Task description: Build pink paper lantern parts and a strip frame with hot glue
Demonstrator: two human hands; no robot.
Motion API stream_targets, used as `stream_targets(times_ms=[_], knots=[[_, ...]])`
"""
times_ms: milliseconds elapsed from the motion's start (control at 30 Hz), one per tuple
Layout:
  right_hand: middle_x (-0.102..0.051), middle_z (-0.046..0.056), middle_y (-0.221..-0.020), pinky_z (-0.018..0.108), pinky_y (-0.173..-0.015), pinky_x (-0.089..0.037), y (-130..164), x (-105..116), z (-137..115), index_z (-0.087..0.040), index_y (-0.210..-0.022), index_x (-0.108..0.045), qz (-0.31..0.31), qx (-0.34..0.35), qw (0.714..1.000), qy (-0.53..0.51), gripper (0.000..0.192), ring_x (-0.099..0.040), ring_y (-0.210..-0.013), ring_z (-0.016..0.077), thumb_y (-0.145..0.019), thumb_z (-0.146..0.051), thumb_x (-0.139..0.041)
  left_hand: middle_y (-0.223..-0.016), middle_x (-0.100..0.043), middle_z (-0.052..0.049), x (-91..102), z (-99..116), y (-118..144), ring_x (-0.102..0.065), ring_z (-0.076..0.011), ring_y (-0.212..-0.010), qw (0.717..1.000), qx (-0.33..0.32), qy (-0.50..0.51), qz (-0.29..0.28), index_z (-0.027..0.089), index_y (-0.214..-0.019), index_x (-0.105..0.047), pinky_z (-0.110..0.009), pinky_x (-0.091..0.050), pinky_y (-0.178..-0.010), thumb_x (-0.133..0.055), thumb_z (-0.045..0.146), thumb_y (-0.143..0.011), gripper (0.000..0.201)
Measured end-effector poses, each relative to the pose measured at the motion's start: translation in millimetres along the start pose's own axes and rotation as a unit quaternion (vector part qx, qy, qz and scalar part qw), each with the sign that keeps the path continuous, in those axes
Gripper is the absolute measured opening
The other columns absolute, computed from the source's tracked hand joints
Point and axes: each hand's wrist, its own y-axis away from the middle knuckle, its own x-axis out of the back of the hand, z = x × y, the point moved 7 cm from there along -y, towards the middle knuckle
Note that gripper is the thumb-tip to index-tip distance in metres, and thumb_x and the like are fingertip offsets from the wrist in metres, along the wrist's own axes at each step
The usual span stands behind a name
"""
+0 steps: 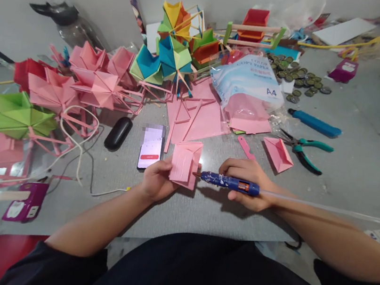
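My left hand (159, 181) is closed on a folded pink paper piece (181, 162), its thumb pressed on the near left edge. Thin pale lines of glue run across the front of the paper. In my right hand (250, 182) is a blue hot glue gun (228, 182), a clear glue stick trailing from its back end. The gun's nozzle points left and sits at the right edge of the folded paper; whether it touches cannot be made out. Just beyond my right hand lie a small pink folded paper box (278, 154) and a pink notched strip (245, 148).
A phone (151, 148) and a black case (118, 133) lie left of the paper. Pink paper wheels (96, 85) crowd the left side. A copy paper pack (251, 82) stands behind. Pliers (308, 153), a blue-handled tool (316, 123) and bottle caps (299, 78) are at right.
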Motion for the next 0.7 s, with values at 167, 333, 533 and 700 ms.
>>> stream_targets(times_ms=[167,333,533,700], knots=[[-0.064,0.007,-0.088,0.032,-0.066,-0.047,-1.1,-5.1,-2.6,-0.022,-0.085,-0.059,-0.015,-0.004,1.0,-0.024,0.048,-0.059,-0.073,0.0185,-0.106,-0.065,-0.054,-0.119,-0.079,-0.02,2.0,-1.6,0.1,-0.073,-0.0424,-0.123,1.0,0.013,0.0,-0.002,0.011,-0.142,-0.065,-0.054,-0.059,-0.101,-0.069,0.034,-0.075,0.071],[-0.059,0.004,-0.08,0.032,-0.063,-0.041,0.0,-9.4,-1.5,-0.023,-0.081,-0.056,-0.038,-0.006,0.999,-0.018,0.052,-0.055,-0.069,0.0178,-0.107,-0.067,-0.051,-0.122,-0.079,-0.021,2.1,-2.1,0.1,-0.07,-0.0463,-0.127,1.0,0.013,0.0,0.0,0.01,-0.133,-0.07,-0.059,-0.059,-0.103,-0.069,0.037,-0.074,0.065],[-0.05,0.0,-0.072,0.032,-0.059,-0.032,0.0,-10.0,1.2,-0.024,-0.077,-0.051,-0.035,0.002,0.999,-0.013,0.052,-0.046,-0.061,0.0156,-0.107,-0.065,-0.051,-0.121,-0.079,-0.021,1.5,-2.6,0.7,-0.068,-0.0471,-0.13,1.0,0.015,0.0,0.002,0.011,-0.125,-0.073,-0.061,-0.058,-0.105,-0.069,0.038,-0.074,0.057],[-0.043,-0.003,-0.067,0.033,-0.058,-0.027,1.4,-7.2,4.2,-0.025,-0.072,-0.045,-0.011,0.002,1.0,0.007,0.052,-0.041,-0.058,0.015,-0.107,-0.063,-0.053,-0.114,-0.08,-0.02,1.7,-2.7,0.8,-0.073,-0.0407,-0.118,1.0,0.016,0.009,0.001,0.009,-0.123,-0.074,-0.054,-0.057,-0.105,-0.07,0.036,-0.074,0.056]])
